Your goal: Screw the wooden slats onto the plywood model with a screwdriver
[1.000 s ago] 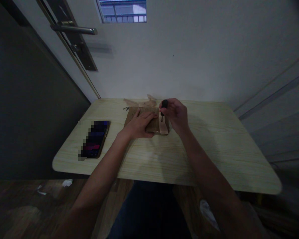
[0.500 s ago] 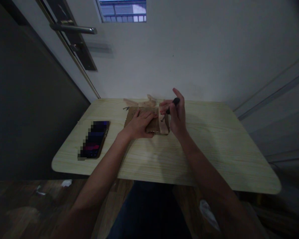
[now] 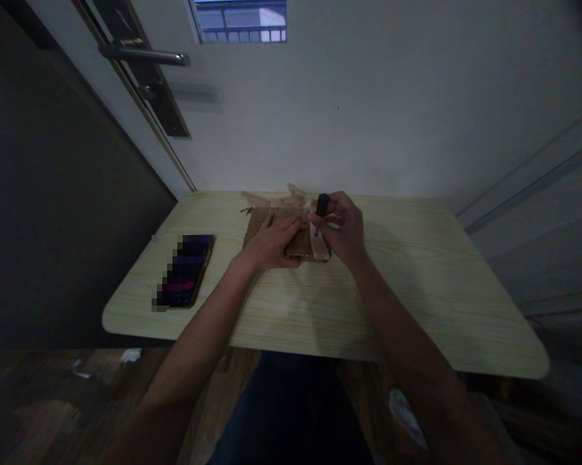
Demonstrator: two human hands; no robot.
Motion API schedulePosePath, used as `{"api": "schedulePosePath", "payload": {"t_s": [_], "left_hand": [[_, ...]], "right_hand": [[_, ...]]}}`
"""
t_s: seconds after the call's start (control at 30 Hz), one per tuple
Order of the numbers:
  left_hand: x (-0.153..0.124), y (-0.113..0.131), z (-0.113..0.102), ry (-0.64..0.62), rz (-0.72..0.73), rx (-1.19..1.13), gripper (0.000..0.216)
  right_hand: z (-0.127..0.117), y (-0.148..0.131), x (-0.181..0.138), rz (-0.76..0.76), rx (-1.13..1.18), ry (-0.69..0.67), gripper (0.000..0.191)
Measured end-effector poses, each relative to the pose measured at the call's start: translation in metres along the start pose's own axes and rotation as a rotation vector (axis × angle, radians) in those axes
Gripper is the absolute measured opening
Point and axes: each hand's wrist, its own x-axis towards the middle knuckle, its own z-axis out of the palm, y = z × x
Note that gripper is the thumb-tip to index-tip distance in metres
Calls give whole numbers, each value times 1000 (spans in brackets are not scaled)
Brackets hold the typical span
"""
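On the light wood-grain table (image 3: 416,271) lies a brown cardboard piece (image 3: 298,248) with a pale strip (image 3: 320,248) across its right end. My left hand (image 3: 274,242) rests flat on the cardboard, fingers stretched out, its thumb by the near edge. Upright in the closed fingers of my right hand (image 3: 346,226) is a black-handled screwdriver (image 3: 322,205). Its thin shaft points down at the strip; the exact tip is too small to make out. Small dark metal bits (image 3: 246,210) lie at the cardboard's far left corner.
Crumpled pale scraps (image 3: 295,195) lie behind the cardboard, near the white door (image 3: 368,129). To the left is a phone (image 3: 187,271), partly pixelated. A door handle (image 3: 150,57) juts out at upper left. White litter (image 3: 131,355) is on the floor.
My right hand has closed its fingers further round the screwdriver, and the handle has swung left from a slant to nearly upright. My left hand stays in place.
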Motion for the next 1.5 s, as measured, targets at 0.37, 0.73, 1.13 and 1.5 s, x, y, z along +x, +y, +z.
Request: {"api": "schedulePosePath", "payload": {"t_s": [0.37,0.73,1.13,1.5], "left_hand": [[0,-1,1,22,17,6,82],[0,4,-4,-8,-4,10,83],[-1,0,0,21,21,6,81],[0,2,-2,8,19,-1,82]], "right_hand": [[-6,-4,-2,-90,-45,-13,50],[-8,-6,1,-126,108,-56,42],[-9,-6,1,-173,-59,138,40],[-11,-2,2,-133,132,-115,45]]}}
